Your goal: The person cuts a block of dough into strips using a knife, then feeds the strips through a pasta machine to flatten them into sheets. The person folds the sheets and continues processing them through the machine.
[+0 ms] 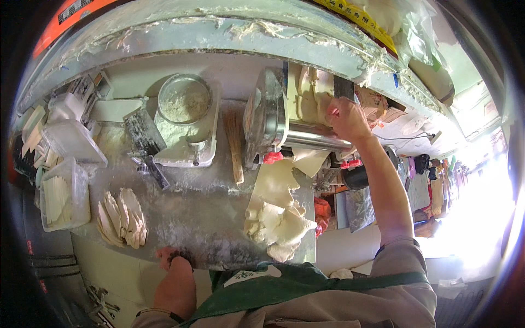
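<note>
My right hand (348, 119) is raised at the feed side of a dough sheeter (268, 115), above its steel roller (316, 135). Its curled fingers are beside dough pieces (316, 88) lying on the feed tray; whether they grip anything is unclear. Below the roller, a dough sheet (275, 182) runs down to a crumpled heap of dough (283, 229) on the metal worktable (197, 209). My left hand (167, 256) rests at the table's near edge, partly hidden by its wrist. A stack of folded dough pieces (122, 218) lies to its upper left.
A bowl of flour (184, 99) stands in a white flour tray (211, 151) with a small metal scoop. Beside these lie a straw brush (234, 143) and a floury dark-handled tool (144, 131). A clear plastic container (78, 205) holds pale sheets at left. A floury ledge (197, 37) crosses the far side.
</note>
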Available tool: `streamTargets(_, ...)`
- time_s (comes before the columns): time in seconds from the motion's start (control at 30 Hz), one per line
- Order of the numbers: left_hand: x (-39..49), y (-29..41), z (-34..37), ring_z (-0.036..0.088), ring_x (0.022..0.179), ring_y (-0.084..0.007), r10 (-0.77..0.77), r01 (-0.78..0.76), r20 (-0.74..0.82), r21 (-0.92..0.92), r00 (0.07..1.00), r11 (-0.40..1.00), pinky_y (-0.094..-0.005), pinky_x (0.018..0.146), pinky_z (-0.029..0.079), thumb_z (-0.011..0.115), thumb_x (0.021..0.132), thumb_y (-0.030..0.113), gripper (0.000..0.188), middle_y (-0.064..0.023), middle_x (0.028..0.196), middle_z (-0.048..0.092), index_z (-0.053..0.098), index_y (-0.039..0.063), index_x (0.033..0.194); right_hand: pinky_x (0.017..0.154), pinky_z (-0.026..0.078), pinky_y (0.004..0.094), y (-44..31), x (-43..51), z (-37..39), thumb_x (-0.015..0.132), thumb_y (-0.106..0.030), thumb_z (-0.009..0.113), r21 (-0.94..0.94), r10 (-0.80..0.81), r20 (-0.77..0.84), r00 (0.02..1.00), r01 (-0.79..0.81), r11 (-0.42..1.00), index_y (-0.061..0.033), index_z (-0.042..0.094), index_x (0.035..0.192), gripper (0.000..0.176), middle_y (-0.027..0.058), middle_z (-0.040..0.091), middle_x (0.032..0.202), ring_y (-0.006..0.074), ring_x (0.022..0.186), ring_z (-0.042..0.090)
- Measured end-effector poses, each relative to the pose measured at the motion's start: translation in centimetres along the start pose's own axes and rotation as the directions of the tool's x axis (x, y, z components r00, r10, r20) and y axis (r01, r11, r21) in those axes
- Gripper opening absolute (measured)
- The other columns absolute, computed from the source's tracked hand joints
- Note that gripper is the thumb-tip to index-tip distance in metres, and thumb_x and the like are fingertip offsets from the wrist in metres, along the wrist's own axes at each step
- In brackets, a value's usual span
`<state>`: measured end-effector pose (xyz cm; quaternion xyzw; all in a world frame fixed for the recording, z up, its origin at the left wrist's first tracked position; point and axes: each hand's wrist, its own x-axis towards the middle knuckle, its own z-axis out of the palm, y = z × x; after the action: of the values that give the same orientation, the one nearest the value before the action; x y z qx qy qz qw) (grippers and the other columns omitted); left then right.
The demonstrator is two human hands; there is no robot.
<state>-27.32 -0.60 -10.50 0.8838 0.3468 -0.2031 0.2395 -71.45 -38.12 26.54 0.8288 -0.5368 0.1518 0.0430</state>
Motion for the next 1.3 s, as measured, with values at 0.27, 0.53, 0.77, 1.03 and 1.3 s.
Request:
streamTargets(0.27,2.6,-0.9,1.4,0.070,0.094,-0.0279,0.044,-0.045,0.015,0.075,0.999,0.996,-0.0449,0.087,0.053,0.042,0.102,0.051,0.056,-0.0138,0.110,0.074,0.071,0.007,0.120,0.077,0.054,0.0492,-2.4,-0.6,0.1,0.085,-0.018,0.067,-0.099,-0.030,-0.019,0.999,0.028,0.995,-0.0056,0.070,0.085,0.013,0.0184,0.069,0.094,0.0400,0.090,0.067)
streamTargets(0.53,-1.0,0.3,-0.4,0.070,0.098,-0.0294,-0.015,0.013,-0.023,-0.066,1.000,0.998,-0.0462,0.091,0.052,0.043,0.101,0.052,0.056,-0.0145,0.110,0.073,0.071,0.007,0.118,0.101,0.047,0.0497,1.7,9.1,3.3,0.095,-0.048,0.059,-0.046,-0.121,-0.207,0.971,0.114,0.992,-0.0093,0.063,0.128,0.052,0.0215,0.064,0.128,0.0408,0.118,0.059)
streamTargets(0.77,-0.3,-0.4,-1.0,0.068,0.102,-0.0274,-0.037,0.037,-0.009,-0.041,0.999,0.998,-0.0464,0.095,0.049,0.045,0.100,0.052,0.053,-0.0126,0.113,0.072,0.071,0.009,0.120,0.112,0.039,0.0509,-5.8,11.3,0.5,0.097,-0.043,0.048,-0.358,-0.009,-0.004,1.000,0.006,0.934,-0.0109,0.059,0.136,0.052,0.0199,0.060,0.137,0.0410,0.130,0.052)
streamTargets(1.03,0.1,-0.4,-0.1,0.066,0.107,-0.0252,0.059,-0.061,0.022,0.127,0.998,0.990,-0.0466,0.099,0.046,0.048,0.100,0.051,0.050,-0.0105,0.117,0.071,0.070,0.013,0.122,0.100,0.045,0.0533,1.4,11.3,4.5,0.101,-0.043,0.045,-0.213,0.061,-0.120,0.991,-0.086,0.973,-0.0084,0.064,0.124,0.046,0.0194,0.064,0.130,0.0404,0.120,0.059)
streamTargets(1.3,2.0,-0.9,0.5,0.064,0.112,-0.0230,0.273,-0.335,0.203,0.694,0.940,0.638,-0.0467,0.103,0.043,0.051,0.099,0.051,0.047,-0.0083,0.121,0.069,0.069,0.016,0.124,0.103,0.040,0.0571,-1.2,7.9,4.9,0.097,-0.052,0.047,-0.223,0.003,-0.179,0.984,-0.044,0.974,-0.0180,0.054,0.138,0.053,0.0151,0.059,0.135,0.0387,0.125,0.055)
